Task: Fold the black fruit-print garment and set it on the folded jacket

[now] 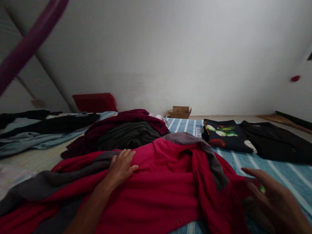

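A red garment with grey panels, its sleeves showing, lies spread and rumpled across the front of the striped bed cover. My left hand rests flat on its upper left part, fingers stretched out. At the right, my right hand is closed around the red sleeve end, which runs taut towards it. This hand is slightly blurred and shadowed, and a ring with a green spot shows on one finger. Directly behind the garment is a heap of clothes with a maroon piece and a dark grey piece.
A folded black printed shirt and a folded black garment lie at right on the blue striped cover. Loose clothes spread at left. Behind are an open cardboard box and a red object. A purple bar crosses upper left.
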Tool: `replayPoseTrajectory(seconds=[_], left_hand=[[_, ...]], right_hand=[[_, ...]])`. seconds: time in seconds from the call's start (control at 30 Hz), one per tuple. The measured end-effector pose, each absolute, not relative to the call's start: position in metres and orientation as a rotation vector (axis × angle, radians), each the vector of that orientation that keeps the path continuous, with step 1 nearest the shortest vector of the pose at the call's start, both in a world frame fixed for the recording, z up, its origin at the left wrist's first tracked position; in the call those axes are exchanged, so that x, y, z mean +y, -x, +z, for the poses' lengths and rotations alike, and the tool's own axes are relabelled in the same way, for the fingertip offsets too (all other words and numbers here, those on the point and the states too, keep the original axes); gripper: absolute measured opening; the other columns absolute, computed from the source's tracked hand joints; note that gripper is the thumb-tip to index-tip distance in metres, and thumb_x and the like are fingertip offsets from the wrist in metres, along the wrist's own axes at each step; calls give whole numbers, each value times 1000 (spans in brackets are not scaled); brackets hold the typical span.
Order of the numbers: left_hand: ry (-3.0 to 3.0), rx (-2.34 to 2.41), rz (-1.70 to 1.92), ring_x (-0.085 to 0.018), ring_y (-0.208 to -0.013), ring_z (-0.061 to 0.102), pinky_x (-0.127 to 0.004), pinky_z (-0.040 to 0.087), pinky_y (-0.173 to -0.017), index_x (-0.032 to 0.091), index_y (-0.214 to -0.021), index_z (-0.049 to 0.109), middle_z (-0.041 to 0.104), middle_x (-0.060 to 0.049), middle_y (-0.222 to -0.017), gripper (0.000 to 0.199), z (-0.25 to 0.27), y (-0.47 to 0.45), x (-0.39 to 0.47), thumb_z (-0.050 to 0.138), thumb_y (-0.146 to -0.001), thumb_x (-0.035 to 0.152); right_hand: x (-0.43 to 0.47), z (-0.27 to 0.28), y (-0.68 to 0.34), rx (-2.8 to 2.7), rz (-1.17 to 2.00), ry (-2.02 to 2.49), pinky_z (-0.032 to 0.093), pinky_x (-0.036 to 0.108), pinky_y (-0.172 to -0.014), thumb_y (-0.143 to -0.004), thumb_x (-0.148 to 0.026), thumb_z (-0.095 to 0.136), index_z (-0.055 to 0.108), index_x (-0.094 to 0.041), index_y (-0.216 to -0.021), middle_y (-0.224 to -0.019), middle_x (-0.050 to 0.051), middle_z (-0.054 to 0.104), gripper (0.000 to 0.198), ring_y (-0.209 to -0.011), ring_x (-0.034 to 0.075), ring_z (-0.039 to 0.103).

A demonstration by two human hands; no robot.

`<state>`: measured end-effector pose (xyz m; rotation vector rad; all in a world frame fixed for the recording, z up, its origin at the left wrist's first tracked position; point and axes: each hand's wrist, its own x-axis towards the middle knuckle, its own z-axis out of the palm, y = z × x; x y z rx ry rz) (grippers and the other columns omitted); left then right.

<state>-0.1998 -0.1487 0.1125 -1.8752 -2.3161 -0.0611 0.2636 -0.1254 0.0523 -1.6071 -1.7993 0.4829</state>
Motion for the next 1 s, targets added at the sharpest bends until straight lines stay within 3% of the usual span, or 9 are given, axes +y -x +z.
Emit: replayPoseTrajectory(seconds=[0.17, 0.3, 0.4, 0.57, 0.67, 0.77, 0.9, 1.0], left_hand=[[1593, -2261, 49, -32, -119, 43, -50, 31, -95, 16, -118, 51, 53, -17, -127, 45, 115, 210, -164, 42, -78, 35], [1568, -2368, 101, -31, -94, 58, -43, 41, -79, 19, -91, 62, 67, -10, -95, 28, 124, 207, -158, 38, -78, 27], [1537, -2382, -45, -29, -80, 61, -39, 43, -69, 23, -83, 60, 66, -5, -81, 27, 138, 197, -149, 33, -80, 24], [1442, -2152, -581, -29, -88, 59, -40, 41, -78, 17, -92, 58, 62, -11, -94, 29, 187, 156, -134, 31, -85, 24], [1468, -1864, -1107, -26, -92, 57, -37, 40, -85, 17, -89, 59, 62, -10, -92, 25, 216, 116, -121, 36, -85, 25], [1729, -1642, -1395, -20, -88, 59, -32, 43, -83, 19, -91, 60, 64, -6, -89, 23, 223, 74, -105, 39, -86, 26], [2548, -1577, -1169, -18, -97, 59, -28, 45, -86, 19, -104, 59, 65, -6, -106, 26, 200, 48, -93, 45, -84, 25], [2593, -1742, -922, -19, -106, 56, -30, 42, -93, 19, -106, 60, 62, -6, -114, 29, 180, 63, -96, 50, -79, 23]], right_hand=[[-128, 43, -196, -2158, 334, 1539, 47, 44, -84, -77, -44, 52, 52, -14, -124, -114, 15, 61, 56, -99, 31, 59], [-120, 20, -186, -2236, 297, 1560, 46, 43, -83, -73, -22, 48, 57, -11, -116, -107, 15, 64, 45, -99, 30, 59], [-117, 22, -194, -2078, 500, 1558, 47, 38, -81, -69, -21, 48, 60, -16, -110, -107, 10, 66, 43, -93, 27, 63], [-123, 58, -212, -1573, 995, 1537, 51, 31, -67, -63, -32, 58, 64, -19, -103, -90, 3, 71, 42, -81, 26, 66], [-134, 83, -227, -1193, 1089, 1581, 51, 31, -52, -56, -37, 67, 61, -22, -109, -77, 3, 71, 55, -67, 27, 66], [-140, 99, -249, -832, 1047, 1543, 48, 30, -41, -49, -38, 73, 59, -29, -112, -69, 3, 69, 66, -50, 24, 62], [-134, 95, -285, -910, 837, 1780, 46, 31, -38, -46, -43, 68, 62, -31, -101, -65, 2, 68, 57, -49, 24, 61], [-128, 80, -307, -1189, 801, 1875, 51, 37, -45, -48, -45, 63, 66, -25, -94, -72, 7, 71, 50, -59, 30, 64]])
